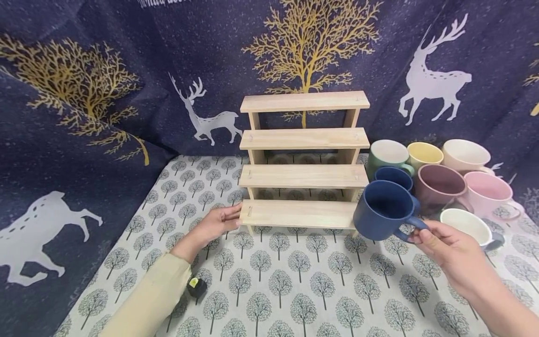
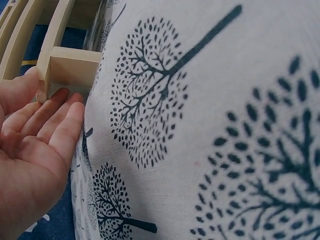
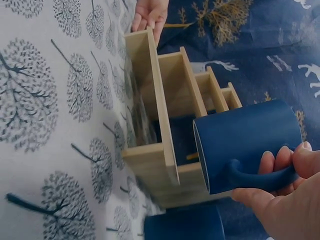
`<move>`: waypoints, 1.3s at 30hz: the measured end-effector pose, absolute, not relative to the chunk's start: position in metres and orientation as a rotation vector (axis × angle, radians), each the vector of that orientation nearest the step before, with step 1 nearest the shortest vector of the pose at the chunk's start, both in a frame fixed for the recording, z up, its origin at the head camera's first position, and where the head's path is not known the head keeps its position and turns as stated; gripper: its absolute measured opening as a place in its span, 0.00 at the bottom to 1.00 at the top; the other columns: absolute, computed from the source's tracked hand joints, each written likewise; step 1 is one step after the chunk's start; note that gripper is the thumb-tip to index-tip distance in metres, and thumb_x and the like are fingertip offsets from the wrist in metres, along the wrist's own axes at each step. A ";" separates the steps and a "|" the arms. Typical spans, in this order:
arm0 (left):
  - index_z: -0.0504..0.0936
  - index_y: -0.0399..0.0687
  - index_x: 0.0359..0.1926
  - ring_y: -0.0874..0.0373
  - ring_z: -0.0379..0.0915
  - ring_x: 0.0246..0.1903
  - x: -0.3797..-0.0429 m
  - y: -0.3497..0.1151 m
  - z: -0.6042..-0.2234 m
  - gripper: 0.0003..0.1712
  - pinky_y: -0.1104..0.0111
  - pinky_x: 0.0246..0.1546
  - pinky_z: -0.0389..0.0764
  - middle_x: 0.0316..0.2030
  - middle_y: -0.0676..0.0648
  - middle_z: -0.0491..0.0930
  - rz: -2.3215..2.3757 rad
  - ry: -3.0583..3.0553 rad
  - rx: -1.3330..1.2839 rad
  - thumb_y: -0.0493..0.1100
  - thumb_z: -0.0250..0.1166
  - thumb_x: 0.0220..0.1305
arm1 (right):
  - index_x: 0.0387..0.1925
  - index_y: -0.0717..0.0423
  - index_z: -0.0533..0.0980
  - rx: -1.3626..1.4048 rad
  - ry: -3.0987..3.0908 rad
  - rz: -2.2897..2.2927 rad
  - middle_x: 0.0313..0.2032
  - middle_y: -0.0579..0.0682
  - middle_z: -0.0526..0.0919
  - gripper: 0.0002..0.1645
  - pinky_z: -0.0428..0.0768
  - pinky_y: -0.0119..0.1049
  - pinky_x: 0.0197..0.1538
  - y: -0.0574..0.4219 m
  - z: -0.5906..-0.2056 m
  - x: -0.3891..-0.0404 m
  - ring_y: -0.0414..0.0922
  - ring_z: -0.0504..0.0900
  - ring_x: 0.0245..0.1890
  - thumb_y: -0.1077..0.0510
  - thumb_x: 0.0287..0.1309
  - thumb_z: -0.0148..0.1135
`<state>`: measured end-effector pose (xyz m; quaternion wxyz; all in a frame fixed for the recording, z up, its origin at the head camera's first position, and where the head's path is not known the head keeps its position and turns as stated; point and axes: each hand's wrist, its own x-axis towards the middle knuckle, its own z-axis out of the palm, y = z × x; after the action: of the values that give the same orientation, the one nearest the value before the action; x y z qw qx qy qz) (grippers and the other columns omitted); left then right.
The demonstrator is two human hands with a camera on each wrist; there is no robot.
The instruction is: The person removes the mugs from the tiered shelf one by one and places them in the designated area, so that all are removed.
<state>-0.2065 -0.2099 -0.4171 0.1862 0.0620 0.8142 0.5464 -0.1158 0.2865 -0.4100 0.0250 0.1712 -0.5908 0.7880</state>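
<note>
By its handle, my right hand (image 1: 456, 255) grips a dark blue mug (image 1: 385, 210), raised above the cloth near the right end of the lowest shelf. In the right wrist view the mug (image 3: 250, 145) lies sideways across the picture, fingers around its handle. A four-tier wooden shelf rack (image 1: 301, 213) stands in the middle. At its left end, my left hand (image 1: 215, 223) holds the edge of the lowest board. The left wrist view shows the thumb on one side of that board (image 2: 46, 75) and the fingers reaching beneath it.
Right of the rack several mugs crowd together: green (image 1: 379, 159), yellow (image 1: 425, 154), cream (image 1: 465, 154), another dark blue one (image 1: 393, 175), mauve (image 1: 440, 189), pink (image 1: 490, 194) and white inside (image 1: 465, 227). A small black object (image 1: 196, 287) is by the left sleeve. Behind hangs a dark blue curtain (image 1: 210, 51).
</note>
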 end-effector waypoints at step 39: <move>0.56 0.37 0.77 0.36 0.73 0.67 -0.206 -0.210 -0.416 0.38 0.70 0.63 0.82 0.72 0.31 0.65 1.522 2.311 0.172 0.31 0.59 0.69 | 0.46 0.61 0.84 0.416 -1.646 2.475 0.38 0.48 0.90 0.25 0.85 0.20 0.48 0.305 -0.452 -0.112 0.36 0.88 0.43 0.76 0.73 0.40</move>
<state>-0.2057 -0.2099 -0.4159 0.1835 0.0608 0.8194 0.5396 -0.1118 0.3050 -0.4516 0.0701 0.1384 -0.5470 0.8226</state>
